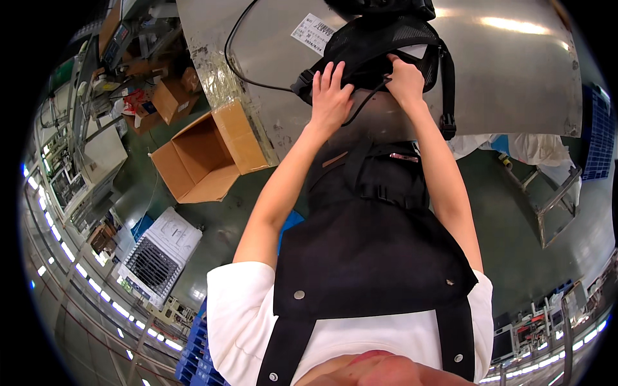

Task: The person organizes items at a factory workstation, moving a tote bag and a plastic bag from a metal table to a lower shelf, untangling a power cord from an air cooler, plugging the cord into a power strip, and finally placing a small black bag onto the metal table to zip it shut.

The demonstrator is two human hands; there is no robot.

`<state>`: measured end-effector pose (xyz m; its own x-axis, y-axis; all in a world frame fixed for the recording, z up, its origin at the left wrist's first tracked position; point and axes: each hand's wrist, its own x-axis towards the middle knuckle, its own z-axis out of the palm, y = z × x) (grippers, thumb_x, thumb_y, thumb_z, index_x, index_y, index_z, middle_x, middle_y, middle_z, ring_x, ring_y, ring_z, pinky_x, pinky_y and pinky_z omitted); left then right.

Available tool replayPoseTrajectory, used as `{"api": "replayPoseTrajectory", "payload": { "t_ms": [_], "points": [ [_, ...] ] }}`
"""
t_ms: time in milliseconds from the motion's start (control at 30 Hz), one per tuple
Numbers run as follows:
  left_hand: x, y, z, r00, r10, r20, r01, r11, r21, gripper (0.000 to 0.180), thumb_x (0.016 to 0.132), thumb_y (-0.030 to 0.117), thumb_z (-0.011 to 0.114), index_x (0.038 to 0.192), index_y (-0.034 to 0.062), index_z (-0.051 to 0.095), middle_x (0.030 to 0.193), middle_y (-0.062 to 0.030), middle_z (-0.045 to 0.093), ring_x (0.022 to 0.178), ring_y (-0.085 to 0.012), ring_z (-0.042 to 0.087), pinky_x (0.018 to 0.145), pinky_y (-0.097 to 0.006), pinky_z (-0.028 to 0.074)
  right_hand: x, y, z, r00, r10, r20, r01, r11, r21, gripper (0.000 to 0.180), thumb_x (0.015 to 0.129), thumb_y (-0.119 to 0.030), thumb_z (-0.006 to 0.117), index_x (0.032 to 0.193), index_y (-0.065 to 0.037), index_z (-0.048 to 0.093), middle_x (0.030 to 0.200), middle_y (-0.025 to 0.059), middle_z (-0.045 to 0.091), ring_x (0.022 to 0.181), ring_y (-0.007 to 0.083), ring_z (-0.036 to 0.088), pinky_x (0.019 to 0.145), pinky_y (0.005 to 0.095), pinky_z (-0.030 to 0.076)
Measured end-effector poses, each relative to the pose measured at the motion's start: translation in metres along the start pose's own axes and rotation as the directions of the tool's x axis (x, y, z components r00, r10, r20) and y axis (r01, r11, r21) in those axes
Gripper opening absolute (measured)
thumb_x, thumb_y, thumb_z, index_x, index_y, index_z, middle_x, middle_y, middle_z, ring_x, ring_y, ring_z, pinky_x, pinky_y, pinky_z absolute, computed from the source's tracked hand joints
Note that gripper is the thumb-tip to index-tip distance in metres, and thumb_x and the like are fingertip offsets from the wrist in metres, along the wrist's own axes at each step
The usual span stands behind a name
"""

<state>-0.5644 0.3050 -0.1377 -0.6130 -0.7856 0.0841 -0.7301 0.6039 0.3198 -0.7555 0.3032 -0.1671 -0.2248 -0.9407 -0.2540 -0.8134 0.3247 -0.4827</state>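
A black bag (360,48) with mesh panels, webbing straps and plastic buckles lies on a metal-topped table (515,77). On its near left edge rests my left hand (331,101), fingers stretched out and spread over the fabric. My right hand (407,82) is at the bag's near right part, its fingers curled in. A thin black cable (364,106) loops from beside my left hand up to my right thumb and seems to be gripped there. The bag's folds hide where the cable goes from there.
A printed white label sheet (311,35) lies left of the bag, near another length of black cable (232,64). An open cardboard box (199,157) stands at the table's left edge. Beyond the right edge are a metal frame (547,206) and a blue pallet (599,135).
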Motion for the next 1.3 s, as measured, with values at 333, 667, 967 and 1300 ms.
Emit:
{"api": "replayPoseTrajectory", "payload": {
  "t_ms": [333,667,967,1300],
  "points": [
    [0.012,-0.004,0.022,1.000,-0.012,0.003,0.012,1.000,0.004,0.018,0.057,0.008,0.068,0.073,0.0078,0.060,0.133,-0.0103,0.036,0.124,-0.0310,0.030,0.098,-0.053,0.026,-0.006,0.016,-0.009,0.877,-0.467,0.109,0.471,0.882,-0.007,0.016,0.073,-0.014,0.057,0.089,-0.012,0.061,0.066,0.0130,0.061,0.066,0.0309,0.062,0.057,0.0399,0.049],
    [-0.026,-0.009,0.001,1.000,-0.025,0.000,0.024,0.968,-0.251,0.019,0.061,0.002,0.066,0.073,0.0028,0.052,0.122,-0.0135,0.045,0.117,-0.0303,0.041,0.094,-0.036,0.039,-0.004,-0.006,0.007,0.907,-0.396,0.144,0.421,0.856,-0.300,0.014,0.066,-0.002,0.057,0.080,-0.005,0.056,0.064,0.0107,0.061,0.063,0.0268,0.064,0.051,0.0362,0.049],
    [-0.055,-0.042,-0.028,0.998,0.006,0.068,0.003,0.991,-0.137,0.023,0.060,0.002,0.064,0.078,0.0054,0.051,0.120,-0.0109,0.047,0.117,-0.0288,0.041,0.095,-0.044,0.036,-0.027,-0.028,0.021,0.684,-0.623,0.380,0.697,0.712,-0.086,0.030,0.076,-0.013,0.051,0.104,-0.003,0.057,0.061,0.0105,0.061,0.056,0.0257,0.062,0.047,0.0358,0.048],
    [-0.050,-0.037,-0.020,0.998,0.057,0.017,-0.056,0.998,-0.041,0.022,0.061,0.006,0.065,0.079,0.0048,0.052,0.102,-0.0094,0.051,0.098,-0.0255,0.048,0.083,-0.039,0.038,-0.031,-0.044,0.034,0.870,-0.483,0.097,0.477,0.875,0.080,0.021,0.075,-0.020,0.060,0.092,-0.008,0.062,0.068,0.0115,0.062,0.064,0.0271,0.062,0.055,0.0353,0.049]
  ]
}}
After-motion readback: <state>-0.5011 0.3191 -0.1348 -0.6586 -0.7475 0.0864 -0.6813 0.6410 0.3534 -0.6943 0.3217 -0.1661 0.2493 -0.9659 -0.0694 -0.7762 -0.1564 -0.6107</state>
